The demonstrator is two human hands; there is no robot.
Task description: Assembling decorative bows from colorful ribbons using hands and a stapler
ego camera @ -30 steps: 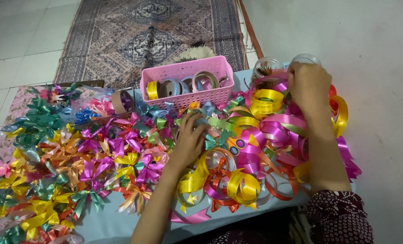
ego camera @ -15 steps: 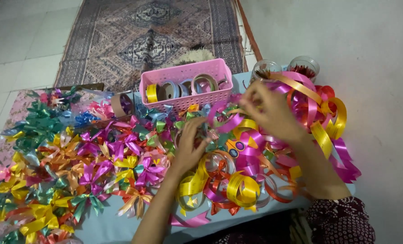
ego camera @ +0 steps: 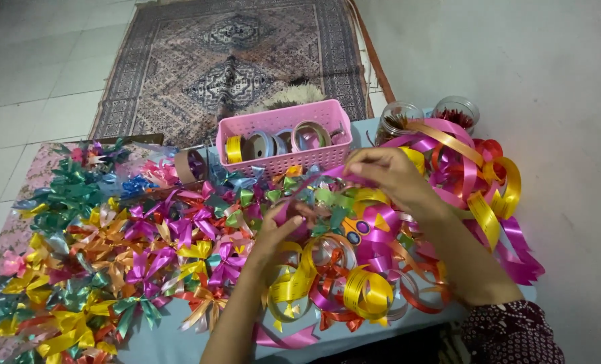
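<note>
The right hand (ego camera: 385, 174) pinches one end of a shiny purple plastic ribbon strip (ego camera: 314, 180) between thumb and fingertips, just in front of the pink perforated plastic basket (ego camera: 283, 140). The left hand (ego camera: 280, 229), fingers loosely curled, holds the strip's lower end further in front of the basket. One basket holds about four ribbon spools (ego camera: 273, 143). Two clear glass jars (ego camera: 398, 118) stand right of the basket. Folded foil bows (ego camera: 112, 249), too many to count, spread left of it; curled ribbon loops (ego camera: 476, 182) pile to its right.
</note>
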